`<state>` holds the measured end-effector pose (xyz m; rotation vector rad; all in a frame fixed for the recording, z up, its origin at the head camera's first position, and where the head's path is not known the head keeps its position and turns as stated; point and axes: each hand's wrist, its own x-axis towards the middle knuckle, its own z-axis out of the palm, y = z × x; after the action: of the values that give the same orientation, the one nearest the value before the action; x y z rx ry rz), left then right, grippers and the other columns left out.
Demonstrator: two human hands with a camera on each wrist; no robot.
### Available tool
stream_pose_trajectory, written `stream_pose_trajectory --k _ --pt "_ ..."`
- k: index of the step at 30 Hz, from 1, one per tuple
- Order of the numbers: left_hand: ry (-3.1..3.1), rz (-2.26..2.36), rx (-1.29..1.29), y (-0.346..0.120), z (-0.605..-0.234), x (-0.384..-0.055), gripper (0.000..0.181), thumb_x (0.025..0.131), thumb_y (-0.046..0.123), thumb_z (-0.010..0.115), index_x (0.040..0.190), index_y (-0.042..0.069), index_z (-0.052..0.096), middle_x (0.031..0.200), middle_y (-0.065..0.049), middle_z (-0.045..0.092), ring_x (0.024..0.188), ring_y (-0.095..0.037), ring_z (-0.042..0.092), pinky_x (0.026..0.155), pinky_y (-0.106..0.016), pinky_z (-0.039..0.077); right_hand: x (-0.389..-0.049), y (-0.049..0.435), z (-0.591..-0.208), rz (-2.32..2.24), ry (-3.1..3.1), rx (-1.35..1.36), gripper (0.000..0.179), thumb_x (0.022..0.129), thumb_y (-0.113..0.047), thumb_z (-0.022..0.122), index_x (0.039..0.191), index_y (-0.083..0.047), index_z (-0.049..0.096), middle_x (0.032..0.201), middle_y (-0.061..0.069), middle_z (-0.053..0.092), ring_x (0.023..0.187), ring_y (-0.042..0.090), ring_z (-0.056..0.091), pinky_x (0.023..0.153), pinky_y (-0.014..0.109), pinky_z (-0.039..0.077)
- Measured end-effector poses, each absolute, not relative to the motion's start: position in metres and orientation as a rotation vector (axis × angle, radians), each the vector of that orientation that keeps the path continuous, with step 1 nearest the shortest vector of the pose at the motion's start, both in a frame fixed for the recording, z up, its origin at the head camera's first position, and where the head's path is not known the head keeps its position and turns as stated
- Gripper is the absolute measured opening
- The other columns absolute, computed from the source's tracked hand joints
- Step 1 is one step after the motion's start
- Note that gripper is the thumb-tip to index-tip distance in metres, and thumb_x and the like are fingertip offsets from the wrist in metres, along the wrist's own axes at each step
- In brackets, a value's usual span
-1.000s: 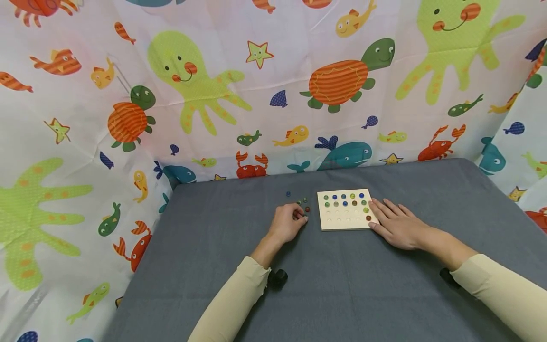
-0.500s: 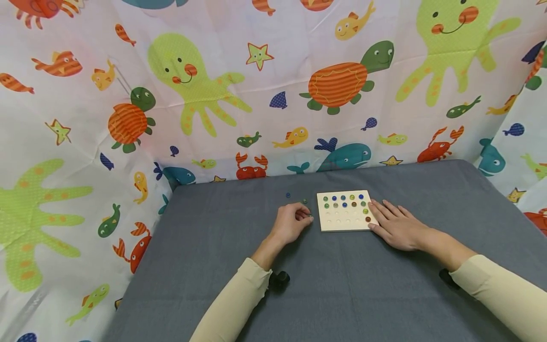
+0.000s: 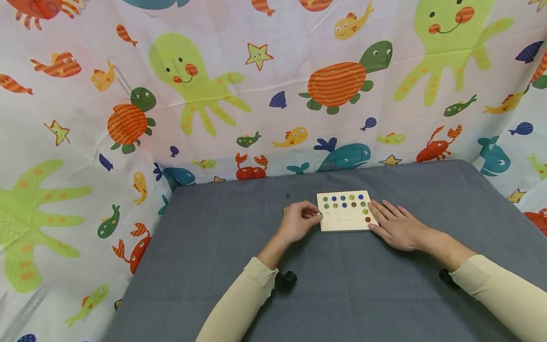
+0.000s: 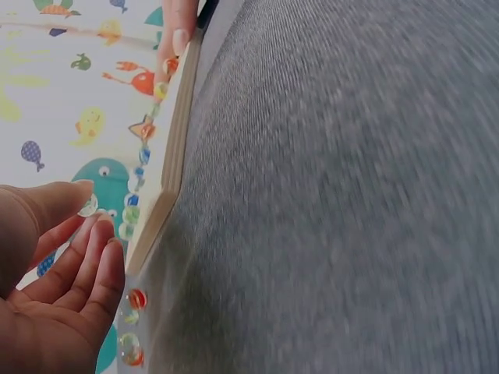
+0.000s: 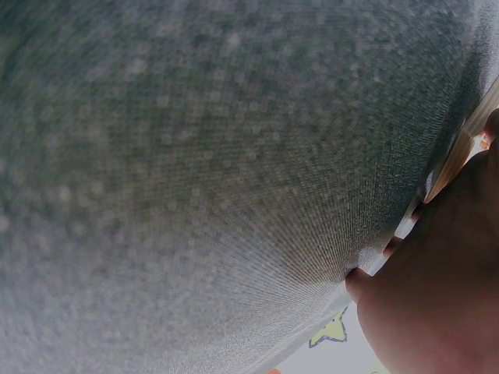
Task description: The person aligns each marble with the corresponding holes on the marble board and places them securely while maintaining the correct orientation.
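Observation:
Between thumb and index finger of my left hand [image 3: 299, 221] is a small clear glass marble [image 4: 88, 205]. That hand hovers at the left edge of a pale wooden board [image 3: 344, 228] with rows of round hollows. Coloured marbles [image 3: 353, 204] fill the two far rows and the right-hand end of the nearer ones; other near hollows show bare. My right hand [image 3: 399, 227] lies flat with fingers spread, its thumb and fingertips touching the board's right edge. In the right wrist view only part of this right hand [image 5: 437, 288] shows, and the board is mostly hidden.
Loose marbles lie on the grey cloth left of the board, among them a blue one [image 3: 287, 195] and a red one [image 4: 136, 299]. My left hand partly hides them in the head view. A sea-animal curtain [image 3: 265, 114] hangs behind the table.
My left hand has moved right, from among the loose marbles to the board's left edge, with the clear marble pinched. The right hand has stayed at the board's right edge.

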<state>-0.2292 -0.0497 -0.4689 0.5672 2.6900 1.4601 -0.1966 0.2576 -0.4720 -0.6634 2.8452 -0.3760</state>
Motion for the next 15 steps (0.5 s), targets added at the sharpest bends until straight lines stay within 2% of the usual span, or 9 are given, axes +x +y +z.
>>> stream_pose_trajectory --k 15 --pt "2.671 1.458 0.639 -0.014 -0.470 -0.236 0.011 0.093 0.013 0.077 0.101 0.006 0.074 0.090 -0.003 0.072 0.076 -0.004 0.063 0.071 -0.018 0.052 -0.196 0.258 -0.471 -0.385 2.847 -0.671 0.073 0.109 -0.049 0.038 0.161 0.000 0.023 0.167 0.024 0.019 0.151 0.051 0.016 0.115 0.071 0.012"
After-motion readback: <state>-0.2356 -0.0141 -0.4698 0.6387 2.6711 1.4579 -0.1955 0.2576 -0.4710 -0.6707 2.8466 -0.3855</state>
